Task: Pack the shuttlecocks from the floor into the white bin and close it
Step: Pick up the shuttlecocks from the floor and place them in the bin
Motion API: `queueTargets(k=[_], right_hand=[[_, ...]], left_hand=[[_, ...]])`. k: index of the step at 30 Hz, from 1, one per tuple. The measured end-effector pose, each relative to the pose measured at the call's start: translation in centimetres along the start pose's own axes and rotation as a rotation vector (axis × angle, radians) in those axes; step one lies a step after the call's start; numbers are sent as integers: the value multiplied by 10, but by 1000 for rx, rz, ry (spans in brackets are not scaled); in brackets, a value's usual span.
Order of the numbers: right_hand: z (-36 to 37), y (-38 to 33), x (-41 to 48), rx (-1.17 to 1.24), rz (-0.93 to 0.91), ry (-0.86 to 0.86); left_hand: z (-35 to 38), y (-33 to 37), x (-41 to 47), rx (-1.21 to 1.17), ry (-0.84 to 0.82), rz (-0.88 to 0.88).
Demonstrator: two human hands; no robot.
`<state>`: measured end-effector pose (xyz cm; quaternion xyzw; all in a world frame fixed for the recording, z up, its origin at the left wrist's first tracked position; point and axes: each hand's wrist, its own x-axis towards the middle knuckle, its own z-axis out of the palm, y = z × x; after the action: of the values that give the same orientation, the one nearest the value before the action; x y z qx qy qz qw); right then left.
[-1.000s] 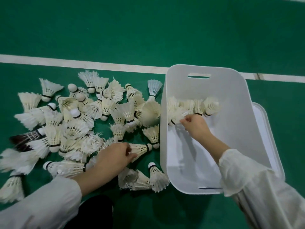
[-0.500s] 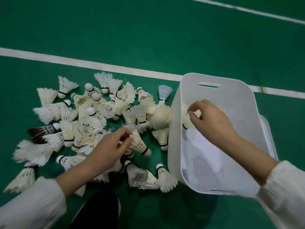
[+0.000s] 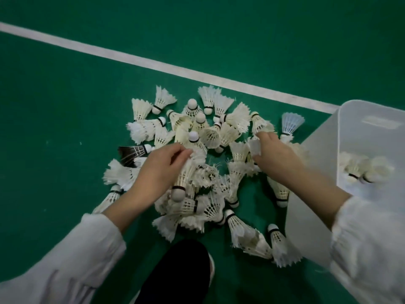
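The right hand has left the bin at 3 o'clock for the pile, pinching a second shuttlecock, while the left hand at 9 o'clock grips a shuttlecock, so most of the packing remains.

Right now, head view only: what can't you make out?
All in the head view:
- Bin: cut off by the right edge, so fill level is unseen.
- Bin shuttles: blurred, cannot be counted.
- Right hand: grip hidden by the hand's own back and feathers; holding or only touching, cannot tell.
- Pile: partly covered by both hands and by the shuttle in the left hand.
- Lid: none in view.
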<state>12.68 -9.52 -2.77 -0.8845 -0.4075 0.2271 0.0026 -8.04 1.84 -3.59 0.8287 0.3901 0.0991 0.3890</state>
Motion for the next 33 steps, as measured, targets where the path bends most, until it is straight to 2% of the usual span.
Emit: queueTargets(k=[5, 7, 9, 13, 17, 20, 25, 33], right_hand=[[4, 4, 3, 20, -6, 139], [-4, -1, -5, 157, -33, 173], [-8, -13, -16, 310, -75, 131], [12, -32, -27, 344, -205, 32], [26, -34, -23, 341, -208, 16], [23, -32, -23, 336, -209, -6], [0, -27, -22, 286, -249, 51], [-86, 24, -48, 349, -216, 259]], left_hand=[[-10, -14, 15, -9, 21, -35], [-12, -20, 20, 74, -88, -61], [-12, -23, 22, 202, -229, -96], [4, -25, 24, 390, -373, -61], [9, -25, 25, 513, -404, -7], [6, -28, 21, 612, -293, 27], [-11, -5, 17, 341, -109, 6], [-25, 88, 21, 105, -139, 156]])
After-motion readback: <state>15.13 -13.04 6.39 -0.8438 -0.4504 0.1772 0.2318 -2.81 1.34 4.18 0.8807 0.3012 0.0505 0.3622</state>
